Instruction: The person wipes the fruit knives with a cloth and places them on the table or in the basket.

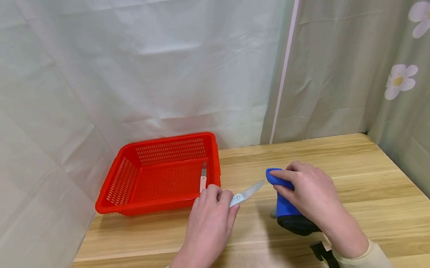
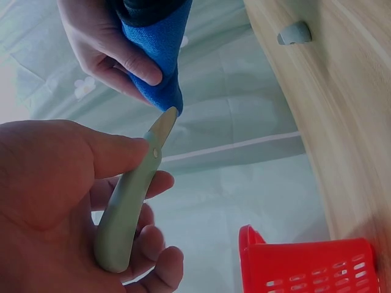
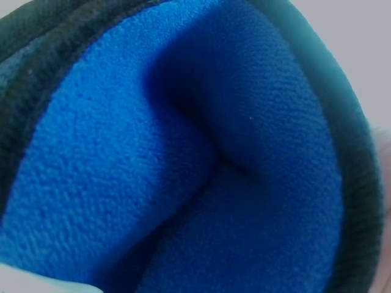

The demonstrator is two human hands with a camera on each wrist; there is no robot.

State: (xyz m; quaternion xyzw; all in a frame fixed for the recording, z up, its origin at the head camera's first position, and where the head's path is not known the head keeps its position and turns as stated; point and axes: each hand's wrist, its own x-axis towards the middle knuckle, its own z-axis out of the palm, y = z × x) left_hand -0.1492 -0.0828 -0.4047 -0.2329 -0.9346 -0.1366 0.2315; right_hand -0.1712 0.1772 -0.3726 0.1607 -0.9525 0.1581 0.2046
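Observation:
My left hand (image 1: 210,228) grips a small knife (image 1: 249,192) by its pale green handle, thumb laid along the handle's upper part. Its bare blade points right, toward the cloth. In my right hand (image 1: 314,191) is a folded blue cloth (image 1: 285,206) with a dark edge, pinched near its upper end. The blade tip is very close to the cloth's end; in the left wrist view (image 2: 162,128) they overlap, and I cannot tell whether they touch. Blue fleecy folds of the cloth (image 3: 91,134) fill the right wrist view.
A red plastic basket (image 1: 127,209) stands at the back left of the wooden table (image 1: 368,204), with another light-handled knife (image 1: 203,181) in it. On the table beside the cloth lies a small grey object (image 2: 295,33). Pale curtains (image 1: 190,65) hang behind.

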